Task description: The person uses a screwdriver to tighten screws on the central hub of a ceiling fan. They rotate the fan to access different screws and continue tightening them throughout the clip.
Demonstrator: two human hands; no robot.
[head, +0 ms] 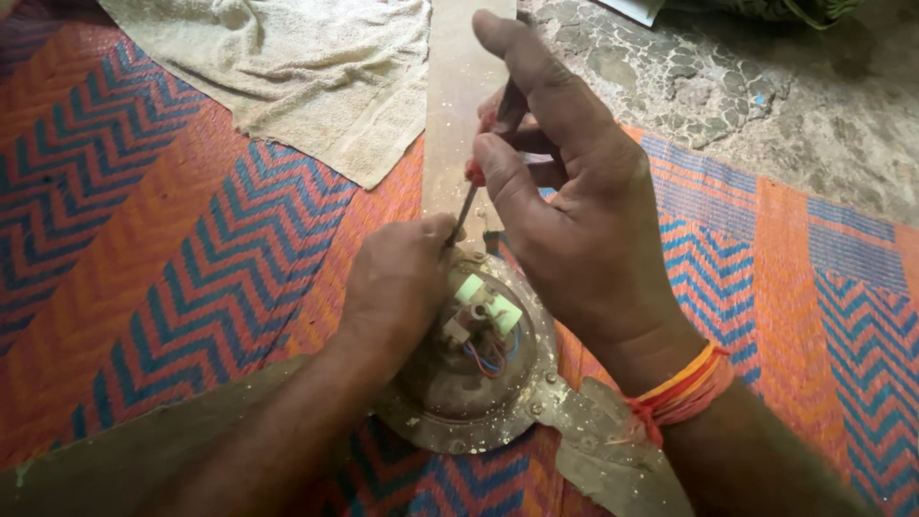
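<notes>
A: that mat (191, 268) is loud, orange with red and blue zigzag chevrons, plainer blue and orange stripes off to the side.

B: yeah. Towel (316, 86) is a plain beige. Fan motor housing (479, 421) is grimy grey-brown, with pale green-white blocks (488, 302) and blue and red wires (488, 359) inside.

A: screwdriver (483, 144) handle's red, wrist threads (684, 393) orange and red.
</notes>
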